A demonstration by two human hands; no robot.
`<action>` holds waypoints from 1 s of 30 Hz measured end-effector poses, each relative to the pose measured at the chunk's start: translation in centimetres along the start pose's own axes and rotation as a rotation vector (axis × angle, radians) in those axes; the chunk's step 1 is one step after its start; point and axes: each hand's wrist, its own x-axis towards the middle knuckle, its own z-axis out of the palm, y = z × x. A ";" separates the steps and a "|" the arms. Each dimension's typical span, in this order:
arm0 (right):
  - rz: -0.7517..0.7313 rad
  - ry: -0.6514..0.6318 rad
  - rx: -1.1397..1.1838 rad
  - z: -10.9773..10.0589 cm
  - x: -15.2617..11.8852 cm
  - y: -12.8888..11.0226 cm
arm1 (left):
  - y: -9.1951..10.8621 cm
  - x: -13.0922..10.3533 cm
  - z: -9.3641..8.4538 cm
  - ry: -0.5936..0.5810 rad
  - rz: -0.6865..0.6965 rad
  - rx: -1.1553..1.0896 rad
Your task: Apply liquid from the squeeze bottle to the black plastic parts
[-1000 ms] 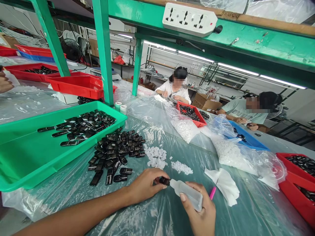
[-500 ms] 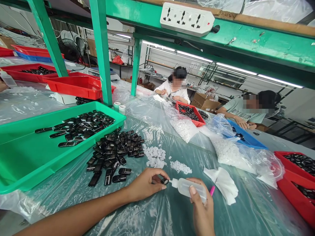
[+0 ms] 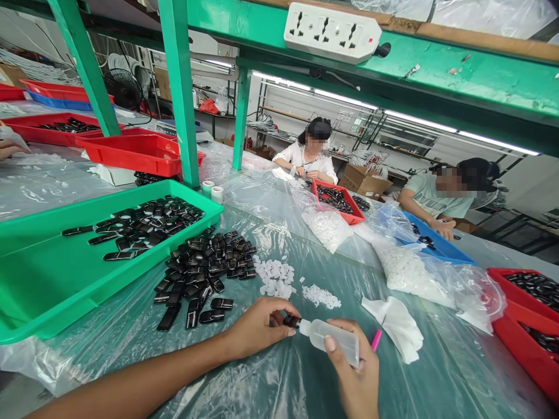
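Observation:
Between thumb and fingers, my left hand [image 3: 257, 329] pinches a small black part [image 3: 291, 321]. My right hand [image 3: 356, 364] is wrapped round a translucent squeeze bottle [image 3: 334, 342], whose nozzle end meets the black part; the tip itself is hidden. Left of the hands lies a pile of black parts [image 3: 205, 265], with more in the green tray [image 3: 48, 273]. Two small heaps of white pieces, a larger-grained one [image 3: 275, 278] and a finer one [image 3: 321, 295], are just beyond my hands. A pink object [image 3: 376, 339] shows beside my right hand.
A crumpled white tissue [image 3: 399, 329] lies at right. Farther off are bags of white pieces [image 3: 413, 273], a blue tray [image 3: 449, 247] and red trays [image 3: 524, 320]. Two people sit across the table; another person's hand shows at far left. A green frame [image 3: 181, 93] stands beyond the green tray.
The bottle in my right hand has moved slightly left, its nozzle closer against the black part. My left hand has barely moved. The people across the table have shifted their hands.

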 end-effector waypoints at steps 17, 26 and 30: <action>-0.036 -0.008 -0.063 -0.1 0.1 0.0 | 0.6 -0.2 -0.3 0.011 0.017 0.139; -0.017 -0.011 -0.047 0.0 0.1 -0.3 | 0.5 -0.3 -0.3 0.018 0.054 0.204; -0.020 -0.057 -0.034 -0.1 0.2 -0.1 | 0.4 -0.3 -0.2 0.019 0.058 0.221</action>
